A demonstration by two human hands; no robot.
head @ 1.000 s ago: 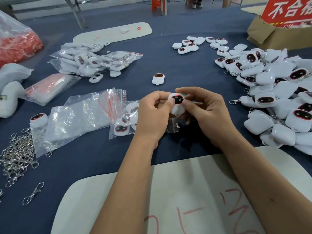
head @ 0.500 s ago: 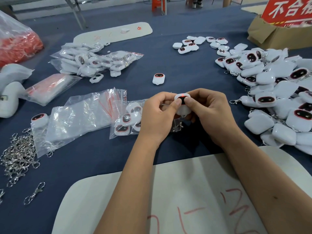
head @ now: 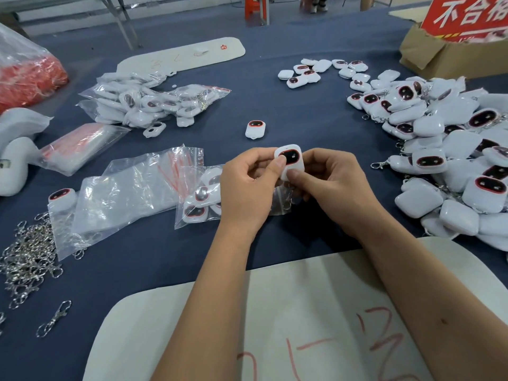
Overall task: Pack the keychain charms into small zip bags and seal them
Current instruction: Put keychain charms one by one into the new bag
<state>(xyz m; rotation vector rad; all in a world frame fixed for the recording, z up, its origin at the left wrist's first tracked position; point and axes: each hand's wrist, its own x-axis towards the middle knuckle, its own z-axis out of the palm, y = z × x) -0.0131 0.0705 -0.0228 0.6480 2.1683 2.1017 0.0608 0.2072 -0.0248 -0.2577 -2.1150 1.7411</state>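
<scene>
Both hands hold one white keychain charm with a dark, red-rimmed face, raised over the blue table. My left hand pinches its left edge with thumb and fingers. My right hand grips its right side, thumb on the lower front. A small clear zip bag with a metal clasp shows below the charm between the hands. A filled zip bag of charms lies just left of my left hand. Empty zip bags with red seal strips lie further left.
A big heap of loose charms covers the right side. A single charm lies beyond the hands. Packed bags sit at far left, metal clasps at near left. A white board lies under my forearms; a cardboard box stands far right.
The charm has been lifted slightly and turned so its dark face shows more fully. My right thumb has slid from the charm's top to its lower front.
</scene>
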